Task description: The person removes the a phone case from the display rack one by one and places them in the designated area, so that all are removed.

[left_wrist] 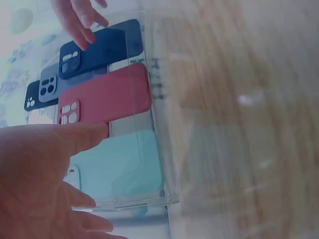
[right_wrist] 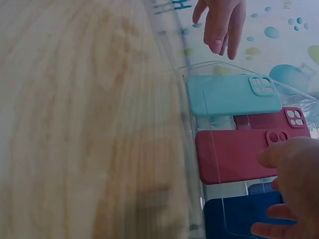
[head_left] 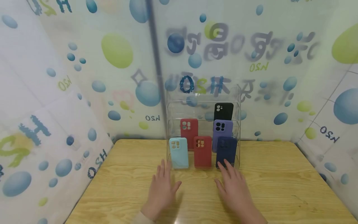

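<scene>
A clear tiered rack stands at the back of the table with phone cases in it. Its bottom row has a light blue phone case, a red phone case and a dark blue phone case. Behind them are another red case, a purple case and, higher up, a black case. My left hand, fingers extended, is by the rack's lower left corner, near the light blue case. My right hand has its fingers spread, fingertips overlapping the dark blue case's lower part. Neither hand holds anything.
The wooden table extends to both sides of the rack. Behind it hangs a whitish curtain printed with blue and green bubbles, and the same print rises along the left and right sides.
</scene>
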Action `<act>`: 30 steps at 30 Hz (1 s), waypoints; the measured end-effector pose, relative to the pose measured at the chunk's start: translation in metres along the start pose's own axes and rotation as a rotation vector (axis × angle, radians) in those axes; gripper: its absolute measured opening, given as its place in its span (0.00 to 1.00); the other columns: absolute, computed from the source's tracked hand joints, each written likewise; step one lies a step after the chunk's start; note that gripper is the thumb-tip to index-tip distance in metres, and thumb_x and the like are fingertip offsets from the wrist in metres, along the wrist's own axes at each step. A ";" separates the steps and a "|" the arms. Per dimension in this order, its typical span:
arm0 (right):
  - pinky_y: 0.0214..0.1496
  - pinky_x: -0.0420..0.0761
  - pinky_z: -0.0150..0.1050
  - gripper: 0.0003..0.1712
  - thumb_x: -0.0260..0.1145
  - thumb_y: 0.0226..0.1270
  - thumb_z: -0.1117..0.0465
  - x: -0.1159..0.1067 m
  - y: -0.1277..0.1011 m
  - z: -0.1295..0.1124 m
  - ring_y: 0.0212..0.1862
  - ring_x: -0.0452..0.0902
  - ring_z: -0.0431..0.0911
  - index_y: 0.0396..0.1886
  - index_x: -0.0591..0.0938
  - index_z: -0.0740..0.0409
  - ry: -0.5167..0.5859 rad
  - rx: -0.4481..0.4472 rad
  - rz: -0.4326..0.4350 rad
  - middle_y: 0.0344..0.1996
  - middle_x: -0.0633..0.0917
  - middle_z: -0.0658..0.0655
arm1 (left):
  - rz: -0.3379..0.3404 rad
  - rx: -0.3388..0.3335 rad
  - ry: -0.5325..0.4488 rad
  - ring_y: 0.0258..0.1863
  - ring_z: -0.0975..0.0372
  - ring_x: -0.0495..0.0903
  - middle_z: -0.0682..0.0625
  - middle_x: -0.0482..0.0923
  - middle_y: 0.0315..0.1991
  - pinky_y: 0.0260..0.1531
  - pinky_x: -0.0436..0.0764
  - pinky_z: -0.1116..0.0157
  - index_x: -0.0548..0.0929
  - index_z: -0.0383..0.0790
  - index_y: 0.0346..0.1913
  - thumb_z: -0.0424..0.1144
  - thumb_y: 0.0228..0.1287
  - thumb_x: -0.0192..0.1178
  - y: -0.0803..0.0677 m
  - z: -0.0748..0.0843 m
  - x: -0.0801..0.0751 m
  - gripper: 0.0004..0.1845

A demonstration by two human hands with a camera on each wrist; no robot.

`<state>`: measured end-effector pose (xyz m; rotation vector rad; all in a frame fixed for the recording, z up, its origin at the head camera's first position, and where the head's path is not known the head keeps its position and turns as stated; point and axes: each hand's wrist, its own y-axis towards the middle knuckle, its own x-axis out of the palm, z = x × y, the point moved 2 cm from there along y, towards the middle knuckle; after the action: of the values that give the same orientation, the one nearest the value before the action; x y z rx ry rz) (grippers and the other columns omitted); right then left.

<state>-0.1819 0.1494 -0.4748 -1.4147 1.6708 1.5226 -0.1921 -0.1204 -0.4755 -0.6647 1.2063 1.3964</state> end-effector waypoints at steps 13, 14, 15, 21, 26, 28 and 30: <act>0.52 0.80 0.64 0.31 0.72 0.69 0.54 -0.020 0.031 0.021 0.57 0.81 0.64 0.68 0.78 0.58 -0.046 -0.020 0.112 0.66 0.78 0.66 | 0.064 -0.124 -0.108 0.57 0.40 0.82 0.30 0.74 0.66 0.46 0.87 0.46 0.65 0.30 0.75 0.46 0.74 0.63 0.029 -0.031 0.007 0.36; 0.51 0.80 0.64 0.31 0.72 0.69 0.54 -0.022 0.033 0.023 0.56 0.81 0.63 0.68 0.78 0.59 -0.042 -0.021 0.124 0.65 0.78 0.66 | 0.065 -0.133 -0.112 0.55 0.41 0.83 0.31 0.75 0.66 0.45 0.87 0.47 0.65 0.31 0.75 0.47 0.75 0.62 0.030 -0.033 0.008 0.35; 0.50 0.80 0.64 0.31 0.72 0.68 0.55 -0.024 0.036 0.024 0.55 0.82 0.63 0.68 0.78 0.59 -0.039 -0.023 0.140 0.65 0.79 0.66 | 0.071 -0.137 -0.116 0.52 0.42 0.85 0.32 0.76 0.65 0.43 0.87 0.48 0.65 0.32 0.75 0.47 0.75 0.61 0.032 -0.035 0.008 0.34; 0.43 0.82 0.62 0.30 0.76 0.62 0.60 -0.036 0.052 0.034 0.45 0.84 0.62 0.63 0.81 0.62 -0.047 -0.089 0.286 0.58 0.82 0.68 | 0.105 -0.130 -0.125 0.34 0.54 0.86 0.40 0.81 0.60 0.25 0.81 0.62 0.70 0.36 0.73 0.46 0.76 0.60 0.040 -0.040 0.010 0.29; 0.38 0.82 0.60 0.29 0.77 0.59 0.64 -0.042 0.064 0.041 0.40 0.84 0.61 0.61 0.82 0.64 -0.043 -0.125 0.357 0.54 0.82 0.67 | 0.124 -0.121 -0.149 0.36 0.59 0.87 0.46 0.84 0.56 0.24 0.78 0.67 0.73 0.39 0.70 0.45 0.77 0.60 0.044 -0.041 0.010 0.25; 0.36 0.82 0.58 0.29 0.78 0.59 0.64 -0.044 0.069 0.043 0.39 0.84 0.61 0.60 0.82 0.64 -0.048 -0.131 0.371 0.54 0.82 0.66 | 0.122 -0.127 -0.157 0.37 0.60 0.88 0.47 0.85 0.55 0.24 0.79 0.67 0.75 0.39 0.69 0.45 0.77 0.60 0.046 -0.042 0.011 0.24; 0.35 0.83 0.57 0.28 0.78 0.59 0.65 -0.046 0.073 0.046 0.39 0.84 0.60 0.60 0.82 0.64 -0.048 -0.129 0.374 0.54 0.81 0.66 | 0.117 -0.140 -0.177 0.36 0.61 0.88 0.48 0.86 0.54 0.25 0.79 0.68 0.76 0.40 0.68 0.45 0.77 0.60 0.048 -0.044 0.011 0.23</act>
<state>-0.2434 0.1972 -0.4165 -1.1591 1.9164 1.8792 -0.2504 -0.1494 -0.4858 -0.5606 1.0275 1.6136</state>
